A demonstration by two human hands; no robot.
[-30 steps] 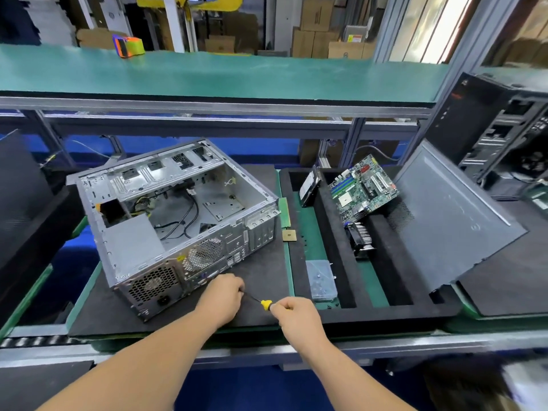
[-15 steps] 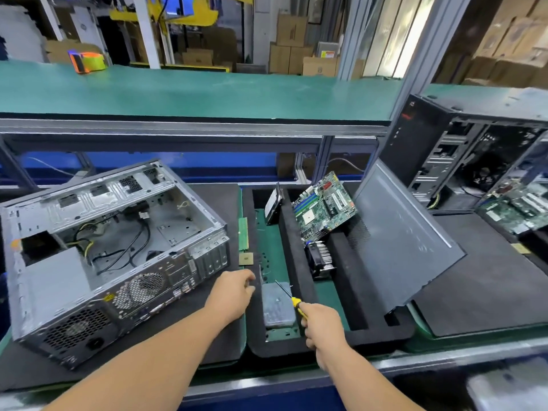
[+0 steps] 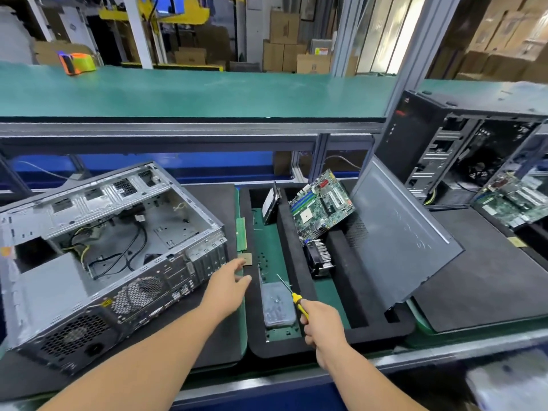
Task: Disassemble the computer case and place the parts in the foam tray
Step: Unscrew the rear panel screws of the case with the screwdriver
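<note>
While the left hand hovers slack, the right hand's grip holds a screwdriver — over the foam tray.

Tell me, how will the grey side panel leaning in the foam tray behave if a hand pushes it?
The side panel is a thin flat sheet, so it probably flexes slightly and feels light for its size. It stands tilted with its lower edge in a slot of the foam tray, so a push may tip it over or make it slide. Its smooth surface looks slippery.
</note>
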